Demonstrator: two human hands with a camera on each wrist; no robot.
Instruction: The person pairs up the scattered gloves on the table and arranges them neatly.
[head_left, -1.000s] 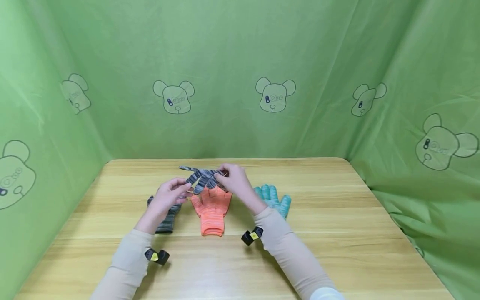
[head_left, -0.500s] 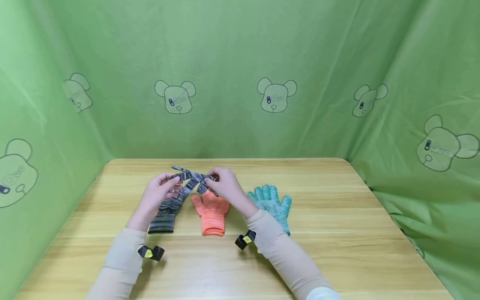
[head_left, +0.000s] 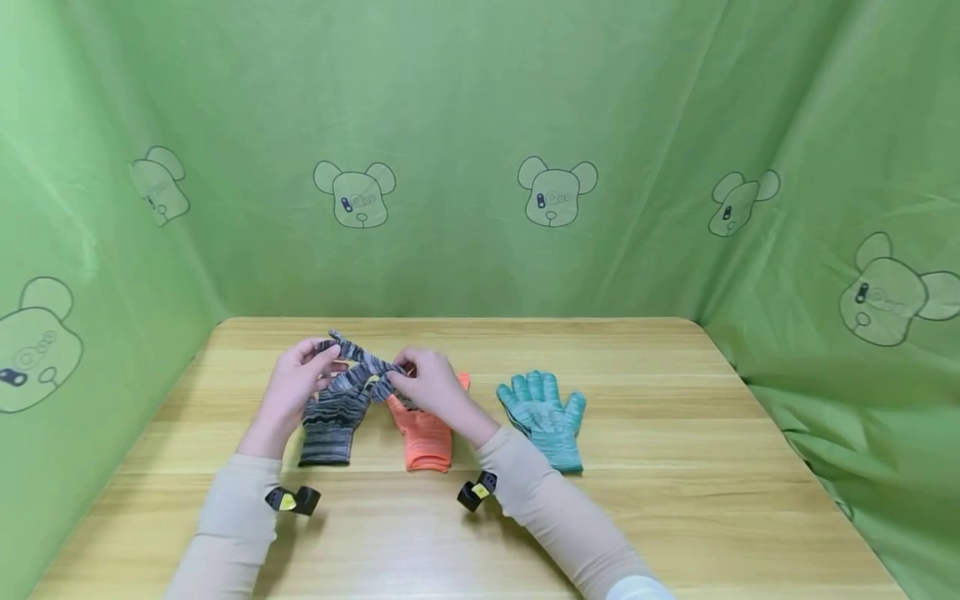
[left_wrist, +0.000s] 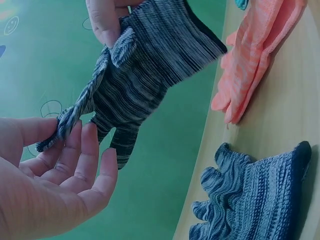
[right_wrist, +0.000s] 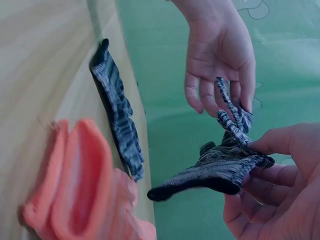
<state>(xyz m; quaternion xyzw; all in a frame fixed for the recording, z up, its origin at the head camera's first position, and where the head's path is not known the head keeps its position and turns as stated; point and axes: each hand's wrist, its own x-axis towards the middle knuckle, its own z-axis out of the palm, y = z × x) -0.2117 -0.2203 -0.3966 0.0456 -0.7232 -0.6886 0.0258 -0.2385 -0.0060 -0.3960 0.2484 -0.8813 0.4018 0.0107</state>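
A black-and-grey striped knit glove (head_left: pixel 363 360) is held up between both hands above the table. My left hand (head_left: pixel 292 379) pinches one finger end of it between thumb and fingers. Near the cuff, my right hand (head_left: pixel 435 383) grips the glove's edge, its thumb on top as the right wrist view shows. The dark-rimmed cuff (left_wrist: pixel 205 30) hangs free in the left wrist view. Below my left hand, a similar striped glove (head_left: pixel 327 429) lies flat, its fingers partly covered from the head camera. Orange gloves (head_left: pixel 427 437) lie under my right hand, partly hidden.
To the right lie teal gloves (head_left: pixel 543 417), fingers pointing away. Everything rests on a wooden table (head_left: pixel 675 483). Green curtains (head_left: pixel 450 258) with printed bear heads stand behind and on both sides. Each forearm wears a small black wrist camera (head_left: pixel 292 500).
Both hands have moved left with the held striped glove, from above the orange gloves toward the striped glove on the table. The teal gloves are now fully uncovered.
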